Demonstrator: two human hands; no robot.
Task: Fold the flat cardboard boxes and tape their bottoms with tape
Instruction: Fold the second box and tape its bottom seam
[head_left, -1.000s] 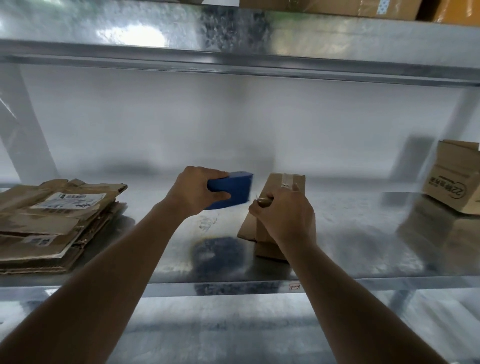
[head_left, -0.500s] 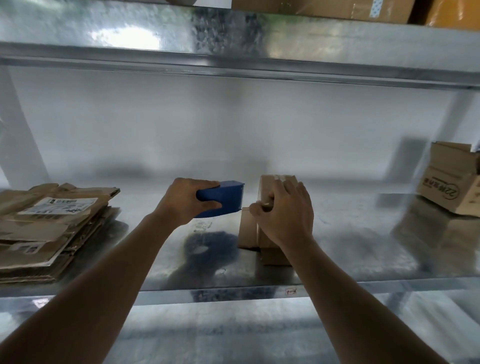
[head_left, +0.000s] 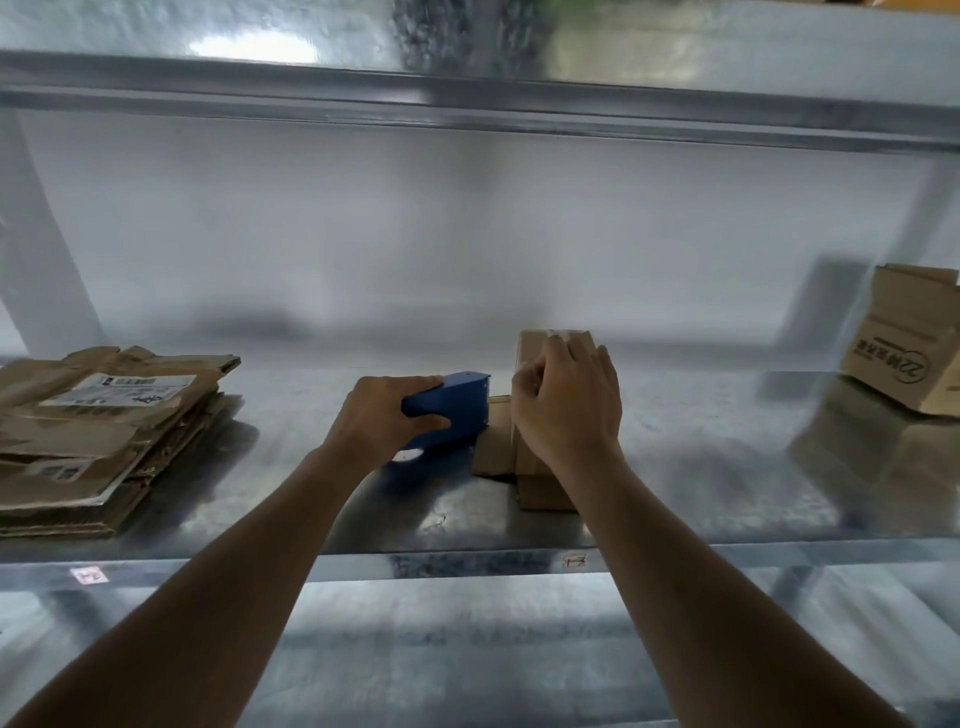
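1. The small box (head_left: 556, 415) stands on the metal shelf (head_left: 675, 499), a little right of the middle and near the front edge. It is upside down as the task needs, its taped bottom turned up, and loose flaps spread on the shelf at its left and near sides.
2. The right hand (head_left: 569, 402) rests on top of the box, fingers laid forward over the upper face and pressing it. The thumb side is at the box's left edge; whether it pinches a tape end there I cannot tell.
3. The left hand (head_left: 387, 415) grips the blue tape dispenser (head_left: 454, 410), fingers wrapped round its body. The dispenser's front end points right and sits just beside, perhaps touching, the box's left face.
4. The box lies directly right of the dispenser, so the left hand is placed to work that side. The strip on top seems to run away from the viewer.
5. A pale tape strip (head_left: 563, 335) shows at the far top edge, so taping looks well along, probably at the cut or press-down.
6. A stack of flat boxes (head_left: 98, 431) waits at the left; a folded box (head_left: 909, 348) stands far right.
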